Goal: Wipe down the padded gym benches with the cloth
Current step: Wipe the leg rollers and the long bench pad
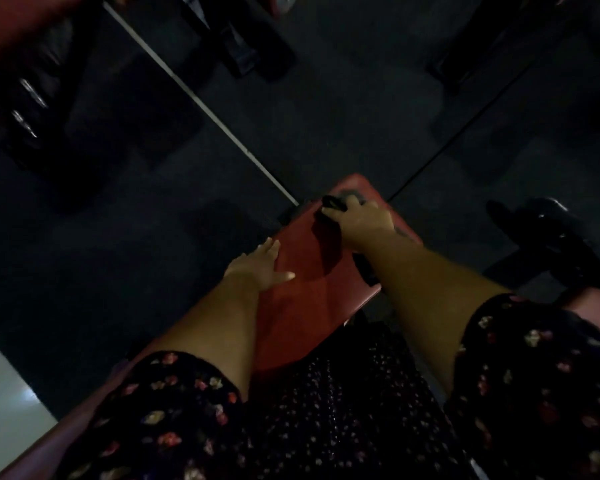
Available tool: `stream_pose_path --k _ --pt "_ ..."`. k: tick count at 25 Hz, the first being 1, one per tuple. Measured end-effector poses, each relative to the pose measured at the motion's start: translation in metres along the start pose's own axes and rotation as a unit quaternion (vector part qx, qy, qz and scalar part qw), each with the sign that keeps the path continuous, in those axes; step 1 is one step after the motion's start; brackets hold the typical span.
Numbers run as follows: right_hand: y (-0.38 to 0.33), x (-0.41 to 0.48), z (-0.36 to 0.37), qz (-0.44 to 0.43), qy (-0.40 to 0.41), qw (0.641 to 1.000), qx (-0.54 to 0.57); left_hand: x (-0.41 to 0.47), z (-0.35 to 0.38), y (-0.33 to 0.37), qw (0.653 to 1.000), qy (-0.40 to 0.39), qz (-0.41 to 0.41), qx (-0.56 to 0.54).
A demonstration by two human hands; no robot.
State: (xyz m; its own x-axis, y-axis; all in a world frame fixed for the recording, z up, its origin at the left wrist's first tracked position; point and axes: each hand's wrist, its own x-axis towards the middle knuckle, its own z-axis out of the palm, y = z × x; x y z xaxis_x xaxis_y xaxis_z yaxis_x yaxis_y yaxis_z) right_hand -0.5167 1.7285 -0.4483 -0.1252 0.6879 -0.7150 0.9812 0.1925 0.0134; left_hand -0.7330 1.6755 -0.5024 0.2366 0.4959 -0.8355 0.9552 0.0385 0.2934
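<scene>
A red padded bench [302, 306] runs from below me up to the middle of the dim view. My right hand [364, 221] lies near the bench's far end and grips a dark cloth [336, 202], which shows past my fingers and is pressed onto the pad. My left hand [260, 263] rests flat on the bench's left edge, fingers straight and thumb spread onto the pad, holding nothing. Both forearms stretch forward from floral sleeves.
Dark rubber floor [291, 116] surrounds the bench, crossed by a pale line [201, 102]. Black equipment stands at the far left [28, 109], top centre [243, 46] and right [548, 237]. Another red pad [14, 19] shows at the top left corner. A pale surface [4, 393] lies lower left.
</scene>
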Motion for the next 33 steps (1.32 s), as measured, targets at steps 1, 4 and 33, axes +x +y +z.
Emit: stream_pose_path --k 1,4,33 --pt "-0.009 -0.01 -0.012 -0.016 -0.007 1.0 -0.001 -0.018 -0.011 0.005 0.998 0.045 0.006 -0.043" --pt "-0.027 -0.046 -0.059 -0.009 -0.01 0.998 0.057 -0.076 -0.051 0.015 0.986 0.128 0.033 -0.105" --pt "0.039 -0.268 -0.219 0.099 0.154 0.983 0.028 -0.265 -0.247 0.136 0.941 0.244 0.187 0.14"
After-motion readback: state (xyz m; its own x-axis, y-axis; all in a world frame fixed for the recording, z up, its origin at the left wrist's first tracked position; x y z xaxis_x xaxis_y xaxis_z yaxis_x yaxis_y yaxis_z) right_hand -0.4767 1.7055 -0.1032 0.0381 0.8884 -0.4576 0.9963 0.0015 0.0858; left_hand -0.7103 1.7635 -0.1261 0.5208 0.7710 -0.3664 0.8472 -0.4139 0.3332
